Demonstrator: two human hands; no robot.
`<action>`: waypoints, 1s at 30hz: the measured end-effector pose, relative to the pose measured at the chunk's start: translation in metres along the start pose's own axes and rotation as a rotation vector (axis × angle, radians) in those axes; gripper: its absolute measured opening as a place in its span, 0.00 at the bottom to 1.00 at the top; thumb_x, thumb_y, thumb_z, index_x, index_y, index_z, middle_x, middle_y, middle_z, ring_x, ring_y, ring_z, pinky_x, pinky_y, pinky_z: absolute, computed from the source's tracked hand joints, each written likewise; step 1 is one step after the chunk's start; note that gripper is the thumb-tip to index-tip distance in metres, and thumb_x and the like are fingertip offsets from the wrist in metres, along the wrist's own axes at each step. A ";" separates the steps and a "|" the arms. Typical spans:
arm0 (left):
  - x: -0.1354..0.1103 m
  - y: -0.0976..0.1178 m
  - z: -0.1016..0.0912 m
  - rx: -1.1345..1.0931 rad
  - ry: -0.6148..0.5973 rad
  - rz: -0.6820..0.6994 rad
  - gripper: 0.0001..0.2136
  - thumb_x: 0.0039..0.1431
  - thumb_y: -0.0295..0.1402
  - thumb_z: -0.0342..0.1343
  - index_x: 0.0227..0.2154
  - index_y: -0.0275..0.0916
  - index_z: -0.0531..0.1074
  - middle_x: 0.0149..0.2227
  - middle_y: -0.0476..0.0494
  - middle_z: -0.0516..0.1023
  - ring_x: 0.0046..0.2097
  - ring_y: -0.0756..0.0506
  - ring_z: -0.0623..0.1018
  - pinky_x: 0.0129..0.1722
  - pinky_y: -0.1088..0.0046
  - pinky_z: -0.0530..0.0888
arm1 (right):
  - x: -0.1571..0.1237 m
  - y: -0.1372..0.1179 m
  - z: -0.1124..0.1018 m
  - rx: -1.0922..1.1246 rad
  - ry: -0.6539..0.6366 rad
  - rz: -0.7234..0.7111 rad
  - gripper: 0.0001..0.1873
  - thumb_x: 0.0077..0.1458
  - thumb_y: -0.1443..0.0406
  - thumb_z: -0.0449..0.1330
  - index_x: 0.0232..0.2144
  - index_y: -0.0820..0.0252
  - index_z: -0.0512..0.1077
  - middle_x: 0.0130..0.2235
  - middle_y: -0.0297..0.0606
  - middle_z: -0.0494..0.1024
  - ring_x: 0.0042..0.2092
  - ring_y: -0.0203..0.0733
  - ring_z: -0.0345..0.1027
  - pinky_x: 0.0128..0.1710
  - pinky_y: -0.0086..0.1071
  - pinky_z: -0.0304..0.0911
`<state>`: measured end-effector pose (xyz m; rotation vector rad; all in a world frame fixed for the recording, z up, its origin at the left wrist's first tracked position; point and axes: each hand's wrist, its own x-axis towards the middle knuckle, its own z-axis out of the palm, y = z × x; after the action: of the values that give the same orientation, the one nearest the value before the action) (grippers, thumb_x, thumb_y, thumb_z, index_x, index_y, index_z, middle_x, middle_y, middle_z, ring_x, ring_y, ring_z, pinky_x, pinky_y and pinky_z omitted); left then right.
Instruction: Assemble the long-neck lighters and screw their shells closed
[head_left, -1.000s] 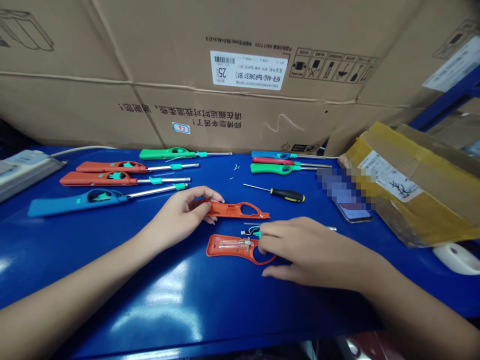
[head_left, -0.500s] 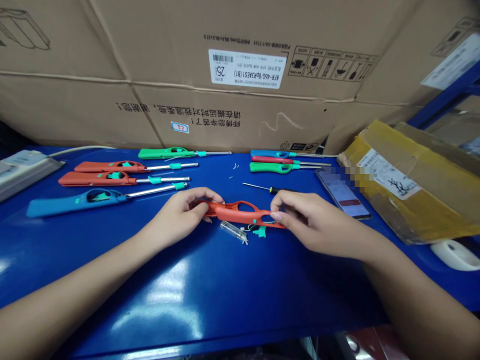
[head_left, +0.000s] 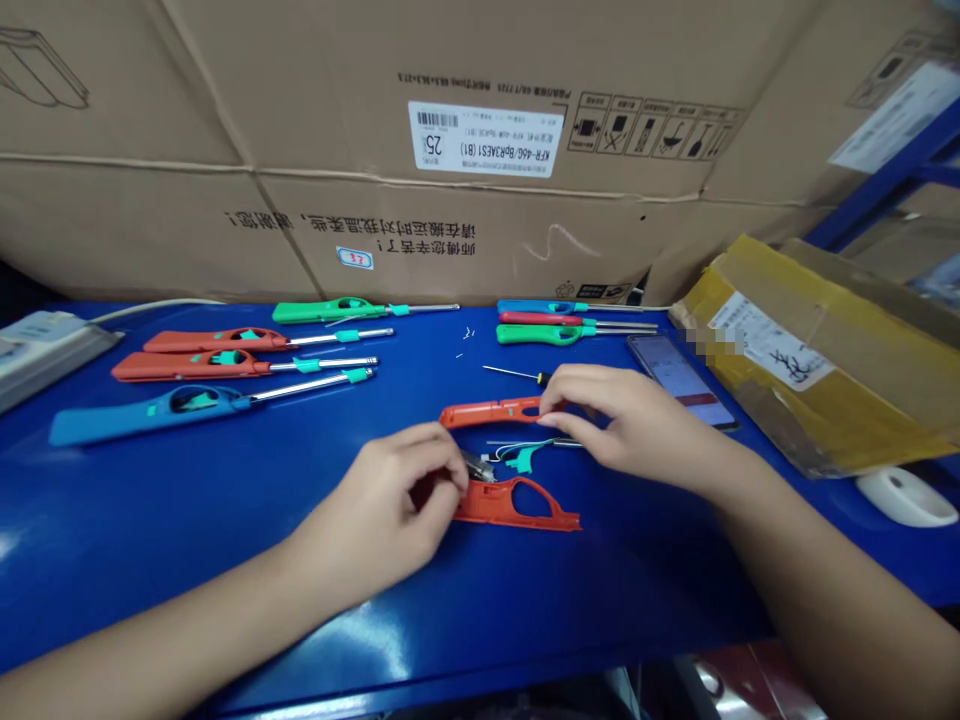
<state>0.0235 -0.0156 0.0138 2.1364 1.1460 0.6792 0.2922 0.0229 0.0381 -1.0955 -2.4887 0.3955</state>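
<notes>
At the far left edge of the blue bench [head_left: 225, 540] lies a grey power strip [head_left: 45, 342], with a pale cable running from it along the foot of the big cardboard cartons [head_left: 225, 200] that close off the back. Next come four whole long-nosed lighters with their metal nozzles pointing right: a blue lighter [head_left: 150, 412] nearest, two orange lighters [head_left: 202, 365] behind it, and a green lighter [head_left: 330, 311] farthest back. The left hand [head_left: 397, 500] is curled, its thumb and fingers closed on the butt end of the nearer orange shell half [head_left: 517, 503], which lies flat on the bench in front of the person with its trigger opening showing. Just behind it sit loose innards: a teal trigger piece [head_left: 523, 458] with a thin wire and a small metal part, which is touching the left fingertips. Beyond these lies the farther orange shell half [head_left: 491, 411], and the right hand [head_left: 622, 420] pinches its right end between thumb and fingertips, the other fingers loosely bent. A slim screwdriver [head_left: 510, 373] pokes out from behind that hand. Farther back, a blue, a red and a green lighter [head_left: 555, 320] lie side by side. To the right a phone [head_left: 679, 378] rests face up, then a yellow-taped cardboard parcel [head_left: 825, 370], and a white rounded object [head_left: 904, 495] near the bench edge.
</notes>
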 end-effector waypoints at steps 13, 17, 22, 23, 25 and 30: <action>0.004 -0.016 -0.008 0.301 -0.037 0.218 0.12 0.62 0.26 0.49 0.42 0.41 0.78 0.43 0.43 0.78 0.44 0.41 0.75 0.45 0.59 0.75 | -0.001 0.000 0.001 -0.190 -0.082 -0.076 0.09 0.64 0.69 0.53 0.39 0.59 0.74 0.39 0.40 0.77 0.40 0.43 0.69 0.43 0.38 0.63; 0.014 -0.028 -0.014 0.301 -0.072 0.257 0.11 0.66 0.29 0.51 0.46 0.40 0.77 0.46 0.41 0.77 0.47 0.41 0.74 0.48 0.60 0.74 | -0.006 -0.001 -0.008 -0.185 -0.209 -0.002 0.06 0.63 0.68 0.55 0.37 0.57 0.73 0.35 0.37 0.75 0.35 0.41 0.68 0.34 0.34 0.59; 0.019 -0.034 -0.012 0.257 -0.162 0.226 0.08 0.67 0.34 0.55 0.45 0.42 0.77 0.44 0.44 0.79 0.46 0.43 0.76 0.47 0.63 0.74 | -0.006 0.003 -0.005 -0.179 -0.283 0.046 0.04 0.63 0.66 0.58 0.39 0.57 0.73 0.40 0.37 0.75 0.38 0.41 0.69 0.35 0.33 0.60; 0.019 -0.034 -0.012 0.246 -0.174 0.216 0.08 0.67 0.34 0.55 0.44 0.42 0.77 0.44 0.44 0.79 0.46 0.43 0.76 0.46 0.64 0.74 | -0.005 0.003 -0.004 -0.176 -0.288 0.034 0.03 0.63 0.66 0.58 0.38 0.57 0.72 0.40 0.37 0.74 0.39 0.41 0.69 0.36 0.33 0.60; 0.019 -0.034 -0.013 0.224 -0.194 0.198 0.07 0.66 0.34 0.56 0.43 0.43 0.77 0.43 0.45 0.80 0.46 0.43 0.77 0.46 0.65 0.74 | -0.004 0.002 -0.002 -0.178 -0.296 0.011 0.03 0.63 0.66 0.58 0.36 0.57 0.71 0.39 0.37 0.74 0.39 0.41 0.68 0.37 0.34 0.61; 0.019 -0.029 -0.018 0.213 -0.180 0.157 0.08 0.62 0.37 0.60 0.42 0.43 0.78 0.42 0.45 0.80 0.45 0.43 0.78 0.46 0.65 0.75 | -0.004 0.002 0.000 -0.109 -0.324 -0.010 0.06 0.64 0.68 0.56 0.34 0.56 0.72 0.38 0.36 0.76 0.40 0.41 0.69 0.39 0.34 0.62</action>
<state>0.0044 0.0186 0.0081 2.4321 0.9994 0.4367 0.2958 0.0209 0.0363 -1.1376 -2.8273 0.4717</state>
